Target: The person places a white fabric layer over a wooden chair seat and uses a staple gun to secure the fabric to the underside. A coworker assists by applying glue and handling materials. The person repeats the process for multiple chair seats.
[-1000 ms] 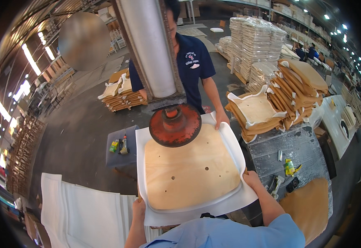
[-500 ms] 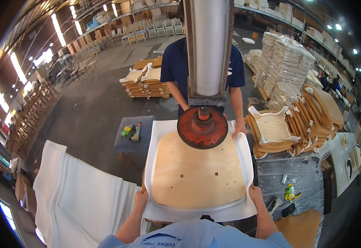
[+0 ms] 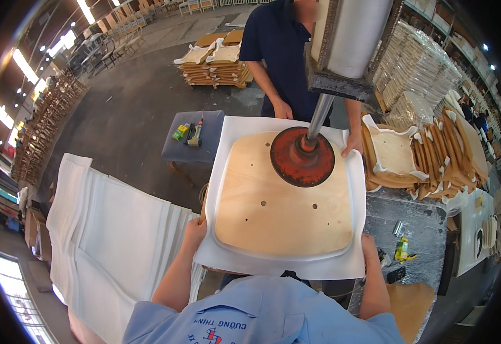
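Observation:
A curved plywood seat panel (image 3: pixel 285 226) with several small holes lies on a larger white padding sheet (image 3: pixel 356 269), whose border shows all round it. Near the far edge, a round red press disc (image 3: pixel 302 157) on a metal rod (image 3: pixel 321 114) rests on the panel. My left hand (image 3: pixel 195 233) is closed on the sheet's near left edge, its fingers partly hidden. At the near right edge, my right hand (image 3: pixel 368 245) grips the sheet, with most fingertips out of sight. Across from me, a co-worker's hand (image 3: pixel 352 144) touches the far right edge.
White sheets (image 3: pixel 124 218) are piled on my left. A blue-grey stool (image 3: pixel 176 150) carries a power tool (image 3: pixel 196 133). On the right, a worktable (image 3: pixel 396 218) bears small tools and stacked brown seat pads (image 3: pixel 391 152). The press column (image 3: pixel 351 40) hangs overhead.
The press rod has extended below the column, and the red disc now sits lower on the panel. My view has shifted and tilted. My hands still grip the sheet's sides.

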